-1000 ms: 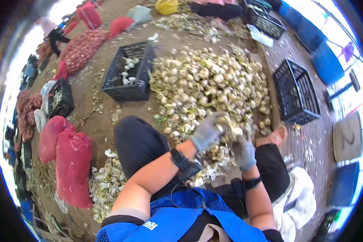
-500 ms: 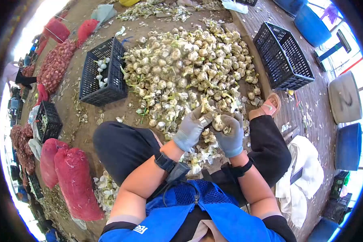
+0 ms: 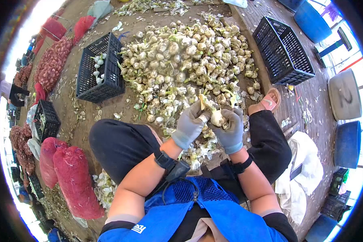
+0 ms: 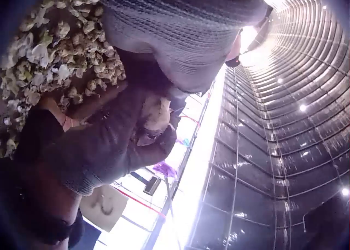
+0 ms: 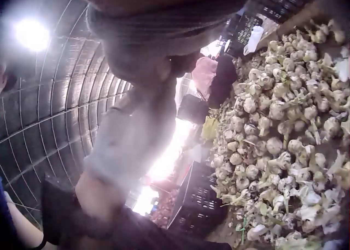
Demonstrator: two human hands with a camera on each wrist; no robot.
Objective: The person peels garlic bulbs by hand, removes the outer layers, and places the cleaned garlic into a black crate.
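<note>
A pale garlic bulb [image 3: 218, 119] is between my two gloved hands, over the near edge of the garlic pile [image 3: 189, 60]. My right hand [image 3: 230, 131] grips the bulb, its fingers curled round the side. To the left, my left hand [image 3: 188, 124] pinches the bulb's leafy stem and loose husk [image 3: 203, 102], which stick up above the fingers. From the left wrist, the garlic bulb [image 4: 156, 113] shows in the curled fingers of the right hand [image 4: 104, 146]. The right wrist view has my right hand [image 5: 147, 58] close by, hiding the bulb, and the left hand [image 5: 126, 140] blurred beyond.
A black crate [image 3: 101, 68] with several white bulbs stands left of the pile; another black crate [image 3: 282, 52] stands on boards at right. Peeled skins [image 3: 195, 155] lie between my legs. Red mesh sacks [image 3: 72, 177] lie at left, a white cloth [image 3: 300, 177] at right.
The head view has tilted and shifted, so the pile and crates appear farther left and higher. The hands have drawn slightly apart, and more of the bulb's pale surface shows beside the right fingers.
</note>
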